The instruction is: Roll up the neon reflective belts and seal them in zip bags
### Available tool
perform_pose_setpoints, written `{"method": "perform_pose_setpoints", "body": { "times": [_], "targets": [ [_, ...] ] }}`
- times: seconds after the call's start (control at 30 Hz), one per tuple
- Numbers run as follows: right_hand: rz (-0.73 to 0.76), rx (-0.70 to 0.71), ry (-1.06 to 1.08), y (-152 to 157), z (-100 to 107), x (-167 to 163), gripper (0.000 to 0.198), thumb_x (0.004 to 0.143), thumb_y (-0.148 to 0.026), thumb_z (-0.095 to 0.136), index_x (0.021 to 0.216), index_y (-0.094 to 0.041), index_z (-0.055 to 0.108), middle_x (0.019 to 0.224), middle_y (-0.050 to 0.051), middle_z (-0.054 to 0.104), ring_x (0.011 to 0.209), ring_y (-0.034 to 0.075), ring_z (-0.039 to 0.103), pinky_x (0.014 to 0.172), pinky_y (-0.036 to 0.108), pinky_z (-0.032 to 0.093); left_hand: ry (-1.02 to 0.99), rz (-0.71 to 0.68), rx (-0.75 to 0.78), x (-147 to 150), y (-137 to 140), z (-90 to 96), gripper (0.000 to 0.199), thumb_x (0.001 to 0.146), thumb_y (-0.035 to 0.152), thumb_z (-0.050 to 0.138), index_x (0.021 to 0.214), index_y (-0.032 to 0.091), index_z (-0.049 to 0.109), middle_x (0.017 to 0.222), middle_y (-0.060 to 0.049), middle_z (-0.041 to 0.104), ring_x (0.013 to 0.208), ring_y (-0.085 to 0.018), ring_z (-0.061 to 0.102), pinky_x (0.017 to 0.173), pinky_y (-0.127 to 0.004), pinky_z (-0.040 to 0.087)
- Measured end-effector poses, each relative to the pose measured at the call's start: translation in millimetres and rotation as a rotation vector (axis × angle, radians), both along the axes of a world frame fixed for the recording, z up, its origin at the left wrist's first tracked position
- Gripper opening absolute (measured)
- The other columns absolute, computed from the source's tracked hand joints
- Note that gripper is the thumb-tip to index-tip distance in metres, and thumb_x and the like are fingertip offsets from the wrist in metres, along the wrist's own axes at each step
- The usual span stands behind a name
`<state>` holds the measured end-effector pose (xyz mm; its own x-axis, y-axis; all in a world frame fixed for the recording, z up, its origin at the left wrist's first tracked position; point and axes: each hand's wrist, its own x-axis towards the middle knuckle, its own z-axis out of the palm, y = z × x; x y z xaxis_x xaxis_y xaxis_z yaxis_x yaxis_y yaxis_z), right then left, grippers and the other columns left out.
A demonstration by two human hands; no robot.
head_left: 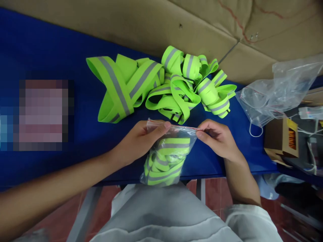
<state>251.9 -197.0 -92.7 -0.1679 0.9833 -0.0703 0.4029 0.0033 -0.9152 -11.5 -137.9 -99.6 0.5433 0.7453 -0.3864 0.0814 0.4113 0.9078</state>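
A clear zip-lock bag (174, 161) with a folded lime-yellow reflective strap (174, 144) inside hangs between my two hands at the table's front edge. The thumb and fingers of my left hand (143, 136) pinch its top left side, the thumb lying along the zip strip. At the right end of the strip, my right hand (218, 136) pinches the corner between thumb and forefinger. Just beyond the bag lie loose lime-yellow straps with grey stripes (121, 87); several more are rolled or tangled in a pile (179, 90).
A blue cloth (85, 141) covers the table. Brown cardboard (141, 27) stands along the back. To the right are clear plastic bags (275, 90), an open cardboard box (280, 141) and white cables (313, 151). A blurred-out patch (42, 114) sits at the left.
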Motion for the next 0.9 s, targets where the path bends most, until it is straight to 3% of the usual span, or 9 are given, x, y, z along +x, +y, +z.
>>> {"method": "perform_pose_setpoints", "body": {
  "times": [0.2, 0.57, 0.9],
  "targets": [
    [-0.001, 0.077, -0.014, -2, -4, -7, 0.016, 0.099, -0.033, 0.069, 0.088, -0.022, 0.064, 0.081, 0.000, 0.065, 0.070, 0.012, 0.057, 0.063, 0.025, 0.046, 0.006, -0.013, 0.028, 0, 2, 0.0, 0.047, 0.091, 0.062, 0.071, 0.099, 0.017, 0.082, 0.102, -0.006, 0.082, 0.096, -0.022, 0.074, 0.089, -0.028, 0.056],
    [0.007, 0.032, 0.016, -4, -9, -17, 0.016, 0.099, -0.037, 0.068, 0.091, -0.022, 0.066, 0.081, 0.000, 0.065, 0.071, 0.012, 0.059, 0.064, 0.025, 0.047, -0.003, -0.079, 0.073, 2, -1, -6.6, 0.049, 0.092, 0.063, 0.067, 0.098, 0.016, 0.080, 0.099, -0.007, 0.081, 0.096, -0.024, 0.074, 0.086, -0.029, 0.057],
    [0.021, 0.039, 0.017, -5, -10, -24, 0.014, 0.096, -0.033, 0.070, 0.089, -0.021, 0.066, 0.079, -0.001, 0.064, 0.065, 0.010, 0.056, 0.059, 0.023, 0.044, -0.064, -0.133, 0.129, 4, -4, -7.9, 0.039, 0.096, 0.054, 0.065, 0.098, 0.017, 0.078, 0.099, -0.007, 0.078, 0.094, -0.020, 0.072, 0.082, -0.025, 0.056]
  ]
}}
